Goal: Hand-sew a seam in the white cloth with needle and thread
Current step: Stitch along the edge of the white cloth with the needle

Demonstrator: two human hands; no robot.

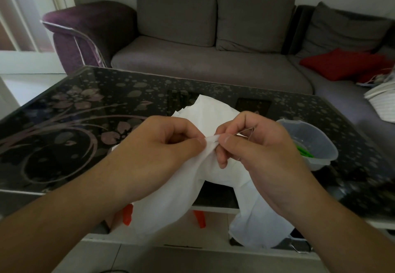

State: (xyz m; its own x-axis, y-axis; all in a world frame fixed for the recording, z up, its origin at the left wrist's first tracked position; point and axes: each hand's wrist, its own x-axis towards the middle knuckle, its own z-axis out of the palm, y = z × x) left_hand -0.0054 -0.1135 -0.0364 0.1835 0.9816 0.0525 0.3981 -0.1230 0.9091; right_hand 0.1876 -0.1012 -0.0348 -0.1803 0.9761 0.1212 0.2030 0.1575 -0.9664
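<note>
Both forearms frame the white cloth (183, 187), draped off the table (64, 123); left hand (162, 142) pinches its fold taut so right hand (256, 146), pinching the needle (239, 134), can pierce it.

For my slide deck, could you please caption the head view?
Left hand pinches white cloth while right hand pushes the needle through, above a glass table.
</note>
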